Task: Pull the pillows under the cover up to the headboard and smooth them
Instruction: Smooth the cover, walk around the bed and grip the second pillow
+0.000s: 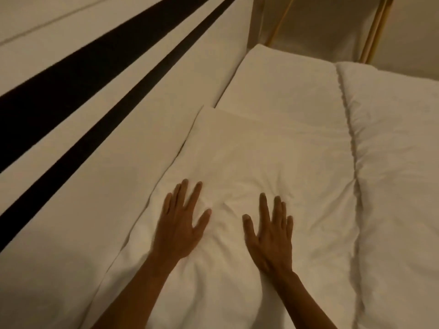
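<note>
A white cover (237, 162) lies over a soft bulge, the near pillow, beside the padded headboard (95, 162) on the left. My left hand (180, 224) and my right hand (270, 236) both press flat on this bulge, fingers spread, palms down, holding nothing. The cloth wrinkles between them. Beyond the cover's folded edge a second white pillow (285, 91) lies against the headboard. The pillow under the cover itself is hidden.
The cream headboard carries two dark stripes (71, 67) running diagonally. A puffy white duvet (399, 162) with a gathered seam fills the right side. A wall panel with thin gold trim (373, 32) stands past the bed's far end.
</note>
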### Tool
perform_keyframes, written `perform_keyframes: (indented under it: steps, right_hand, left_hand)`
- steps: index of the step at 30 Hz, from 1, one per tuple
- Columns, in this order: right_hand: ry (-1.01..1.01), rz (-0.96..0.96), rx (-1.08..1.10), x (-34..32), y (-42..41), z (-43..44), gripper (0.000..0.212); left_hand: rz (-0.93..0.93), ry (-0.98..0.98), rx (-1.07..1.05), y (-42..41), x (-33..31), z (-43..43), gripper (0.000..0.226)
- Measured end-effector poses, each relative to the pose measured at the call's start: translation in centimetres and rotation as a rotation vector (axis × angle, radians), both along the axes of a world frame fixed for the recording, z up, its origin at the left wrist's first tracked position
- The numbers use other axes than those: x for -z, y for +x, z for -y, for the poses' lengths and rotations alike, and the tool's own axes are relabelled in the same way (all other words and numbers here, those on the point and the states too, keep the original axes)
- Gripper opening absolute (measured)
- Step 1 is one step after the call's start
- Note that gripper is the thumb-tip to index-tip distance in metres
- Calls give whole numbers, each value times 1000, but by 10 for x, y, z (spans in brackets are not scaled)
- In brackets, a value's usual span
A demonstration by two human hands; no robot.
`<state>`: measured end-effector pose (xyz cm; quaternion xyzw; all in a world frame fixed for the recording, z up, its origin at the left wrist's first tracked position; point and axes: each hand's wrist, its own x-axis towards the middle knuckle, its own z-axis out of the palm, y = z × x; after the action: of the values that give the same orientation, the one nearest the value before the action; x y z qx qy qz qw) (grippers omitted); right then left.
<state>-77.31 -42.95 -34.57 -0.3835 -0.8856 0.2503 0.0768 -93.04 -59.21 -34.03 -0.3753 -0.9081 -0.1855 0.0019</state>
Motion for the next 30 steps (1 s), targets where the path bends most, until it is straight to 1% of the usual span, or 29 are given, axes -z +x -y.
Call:
perform_keyframes:
  steps: [2,5,6,8,9,11,14,16,18,19,20,22,24,26,27,29,30]
  right_hand:
    - [-41,53,83,3,24,4,74]
    - [-92,153,157,1,54,14,77]
    - [-77,148,165,-3,56,16,76]
    - [-22,45,165,-15,47,15,71]
    - [-6,-20,155,-21,37,14,71]
    - [-6,-91,94,-29,18,20,71]
    - [24,-45,-72,-13,19,45,68]
    - [1,-8,-60,7,47,54,70]
    - [-62,34,41,24,83,56,72]
    - [-97,78,89,29,101,60,72]
    - [-133,109,130,29,114,64,73]
    - [-162,100,178,19,122,66,73]
    - [-126,19,174,1,111,62,73]
    - [-54,-77,165,-14,86,61,69]
    - [-59,-107,149,-20,72,64,68]
    - [-68,-113,63,-19,50,80,65]
    - [-60,-100,38,-14,46,87,64]
  left_hand:
    - [56,1,-27,7,0,24,71]
    - [206,55,-150,30,-7,49,72]
    - [252,120,-180,40,-16,48,73]
    - [293,260,-159,53,-40,30,72]
    - [265,296,-123,55,-49,17,69]
    - [174,249,-63,52,-46,0,63]
    - [105,34,-91,49,-14,11,63]
    - [85,-22,-67,60,1,28,64]
    - [78,-29,-33,71,7,46,65]
    - [82,-39,-51,76,10,56,66]
    - [106,-36,-102,81,10,67,67]
    - [148,17,-212,88,4,77,69]
    - [142,104,-203,92,-15,64,67]
    - [106,165,-107,90,-36,35,64]
    - [86,177,-78,87,-41,21,63]
    - [80,156,-70,77,-34,3,62]
    - [85,107,-77,75,-25,-1,62]
